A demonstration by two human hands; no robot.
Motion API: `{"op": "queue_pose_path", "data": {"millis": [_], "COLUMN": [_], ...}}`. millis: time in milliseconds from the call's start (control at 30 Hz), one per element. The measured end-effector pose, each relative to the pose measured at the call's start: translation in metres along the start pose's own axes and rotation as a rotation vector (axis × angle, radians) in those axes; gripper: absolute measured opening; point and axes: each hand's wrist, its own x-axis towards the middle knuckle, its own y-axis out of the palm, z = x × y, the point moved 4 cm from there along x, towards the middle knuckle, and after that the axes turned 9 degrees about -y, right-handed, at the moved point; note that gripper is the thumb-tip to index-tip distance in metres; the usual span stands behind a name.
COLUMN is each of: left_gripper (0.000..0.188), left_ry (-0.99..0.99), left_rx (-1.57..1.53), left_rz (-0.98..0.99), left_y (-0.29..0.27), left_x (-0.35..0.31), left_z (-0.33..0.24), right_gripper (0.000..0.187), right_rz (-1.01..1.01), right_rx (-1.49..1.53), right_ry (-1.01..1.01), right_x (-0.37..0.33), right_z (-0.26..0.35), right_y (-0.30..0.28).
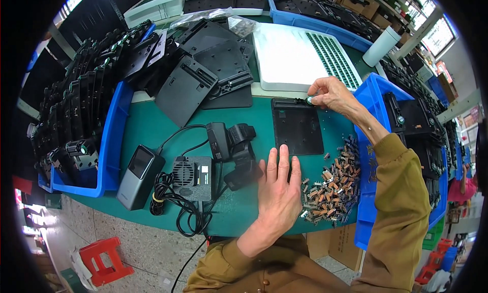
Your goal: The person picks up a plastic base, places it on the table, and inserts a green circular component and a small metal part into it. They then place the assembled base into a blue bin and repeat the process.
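A flat black plastic panel (299, 131) lies on the green table mat in front of me. At its far right corner my right hand (333, 96) pinches a small round green-and-silver part (309, 100) between thumb and fingertips, against the panel's far edge. My left hand (278, 194) rests palm down with fingers stretched out, holding nothing, its fingertips just by the panel's near edge. To the right of the panel spreads a heap of small brown-and-silver switch-like parts (333, 191). Beyond the panel is a white foam tray (284, 54) with rows of small green-tipped parts on its right side (333, 56).
Blue crates (113, 145) of black panels stand at the left, right (363, 191) and back. More black panels (188, 89) are piled at the far left. A grey power bank (140, 176), coiled cables (195, 211) and a black strapped device (234, 150) lie left of my left hand.
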Motion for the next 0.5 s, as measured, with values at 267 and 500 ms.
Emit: {"op": "queue_pose_path", "data": {"millis": [267,500], "left_gripper": [0.048,0.047], "left_ry": [0.004,0.005], "left_rx": [-0.001,0.005], "left_rz": [0.01,0.004], "left_y": [0.0,0.001], "left_x": [0.0,0.0], "left_z": [-0.001,-0.001], "right_gripper": [0.02,0.019], "right_rz": [-0.099,-0.058], "right_rx": [-0.09,-0.148], "right_ry": [-0.023,-0.012], "right_x": [-0.001,-0.003], "right_z": [-0.005,0.006], "right_y": [0.001,-0.001]}}
